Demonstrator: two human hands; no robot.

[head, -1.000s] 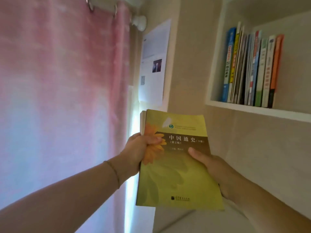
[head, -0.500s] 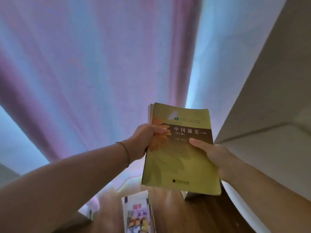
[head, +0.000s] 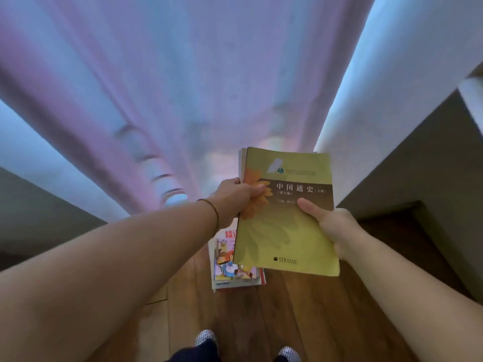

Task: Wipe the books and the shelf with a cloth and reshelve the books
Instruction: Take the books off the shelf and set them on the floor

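We see two hands holding one yellow book (head: 285, 223) up over the floor (head: 287, 314). The left hand (head: 235, 198) pinches its left edge, and the right hand (head: 330, 226) grips its right side. More books sit behind it, too hidden to count. It also covers part of a pile (head: 230, 265) on the floor.

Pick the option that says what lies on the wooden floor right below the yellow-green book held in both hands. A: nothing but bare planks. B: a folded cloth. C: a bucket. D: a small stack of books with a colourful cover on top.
D: under the yellow-green book, held by the left hand and right hand, a stack of books with a colourful top cover lies on the wooden floor.
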